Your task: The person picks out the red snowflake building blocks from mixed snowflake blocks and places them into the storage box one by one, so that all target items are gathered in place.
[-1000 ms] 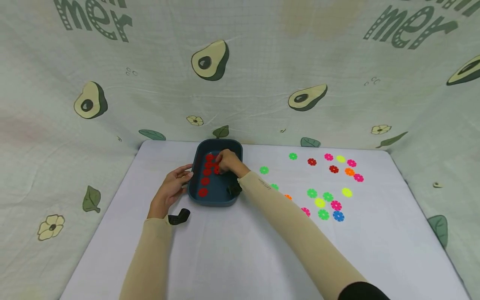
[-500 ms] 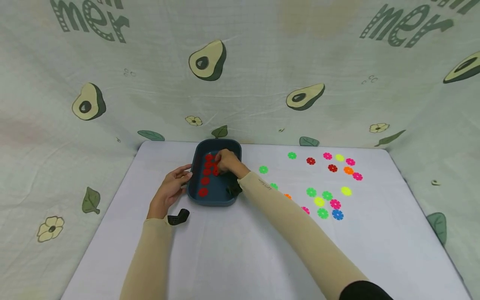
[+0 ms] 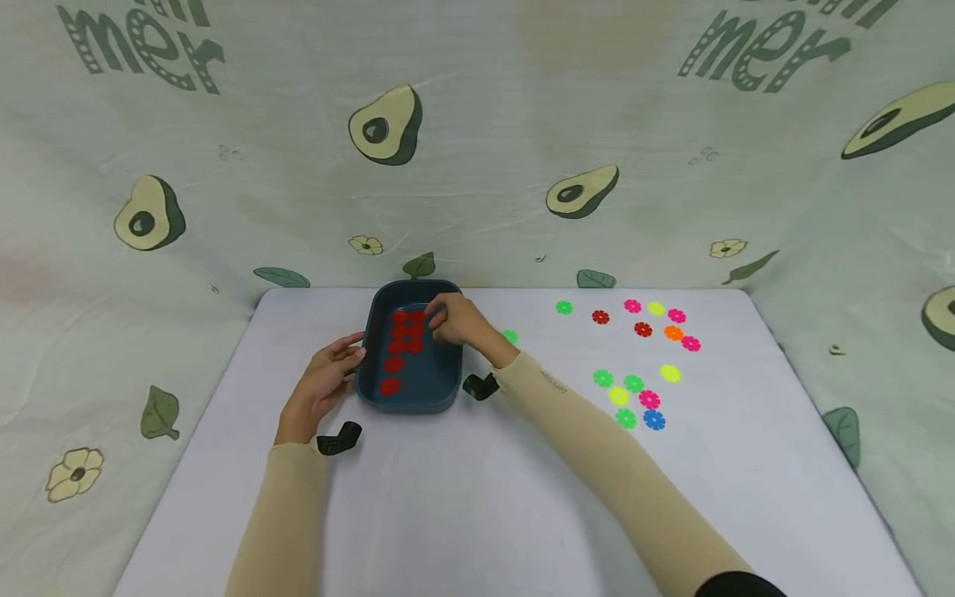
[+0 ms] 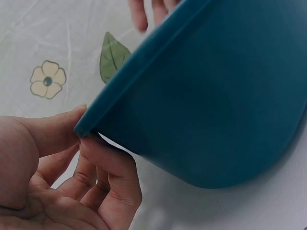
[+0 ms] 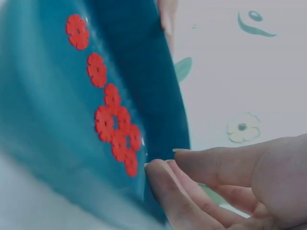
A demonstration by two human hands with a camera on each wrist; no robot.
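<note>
A dark blue rectangular tray stands near the back of the table. Inside it, several red flower-shaped discs lie flat in two columns, the left one longer. My left hand pinches the tray's left rim; in the left wrist view its thumb lies over the rim with fingers curled below. Over the tray's right side hovers my right hand, its fingers bent loosely, with nothing between thumb and fingertips in the right wrist view. The red discs lie beyond those fingertips there.
Several green, pink, yellow, orange, dark red and blue discs are scattered over the table's right half. A patterned cloth rises behind the white table. Black wrist cameras stick out from both wrists.
My right hand has come up off the red discs and moved slightly right, uncovering the right column. The left hand keeps its hold on the rim. The head view has turned a little rightward.
</note>
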